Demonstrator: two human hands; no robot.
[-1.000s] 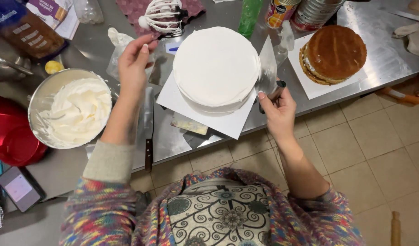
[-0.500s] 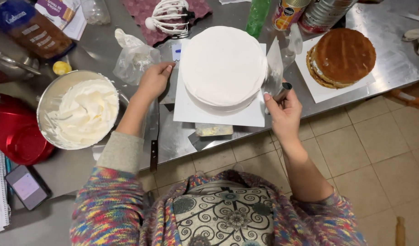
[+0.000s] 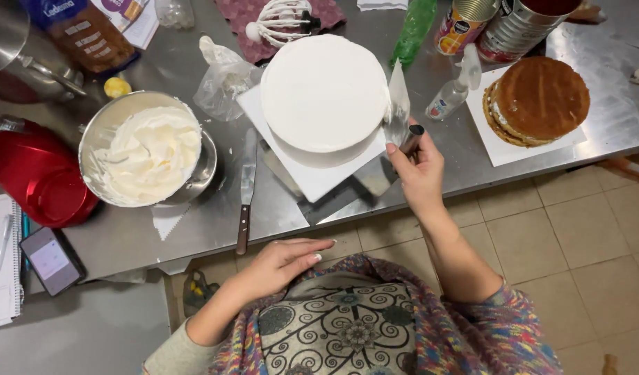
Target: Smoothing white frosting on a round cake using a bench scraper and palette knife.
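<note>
A round cake covered in white cream [image 3: 324, 94] sits on a white square board [image 3: 312, 182] on a steel table [image 3: 472, 160]. My right hand [image 3: 418, 170] is shut on a metal scraper [image 3: 399, 104], holding its blade upright against the cake's right side. My left hand [image 3: 281, 264] is off the table, fingers together and empty, resting against my patterned apron. A spatula knife with a wooden handle [image 3: 246, 191] lies left of the cake.
A steel bowl of white cream [image 3: 149, 149] stands at the left beside a red mixer base [image 3: 34, 187]. An unfrosted layered brown cake [image 3: 538, 101] lies on paper at the right. Cans, a green bottle, a spray bottle, a whisk and a phone are around.
My left hand left the cake board's edge and dropped down to my apron. The board now sits turned at an angle. My right hand brought the scraper up against the cake's side.
</note>
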